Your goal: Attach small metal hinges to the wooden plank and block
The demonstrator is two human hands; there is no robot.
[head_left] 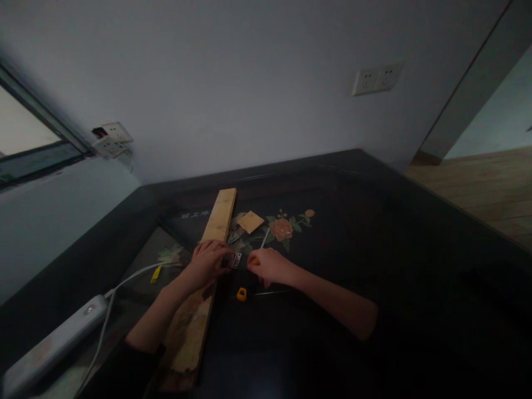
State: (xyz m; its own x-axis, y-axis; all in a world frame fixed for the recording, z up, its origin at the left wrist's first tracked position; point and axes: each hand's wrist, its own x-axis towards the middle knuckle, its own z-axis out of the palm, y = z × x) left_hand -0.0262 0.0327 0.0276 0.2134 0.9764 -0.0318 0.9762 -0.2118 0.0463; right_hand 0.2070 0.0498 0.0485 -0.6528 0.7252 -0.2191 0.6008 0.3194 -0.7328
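A long pale wooden plank (pixel 220 219) lies on the dark table (pixel 374 266), running from near me toward the wall. My left hand (pixel 206 263) rests on the plank's edge and presses a small metal hinge (pixel 236 260) against it. My right hand (pixel 269 267) is closed around a tool with an orange handle (pixel 254 260), its thin metal shaft (pixel 265 239) pointing away past the hinge. A small orange object (pixel 241 294) lies on the table just below my hands.
A small square wooden piece (pixel 250 221) lies beside the plank near a flower pattern (pixel 281 228). A white power strip (pixel 50 346) with cable sits at front left, a yellow item (pixel 155 274) near it. Wall sockets (pixel 377 78) are above.
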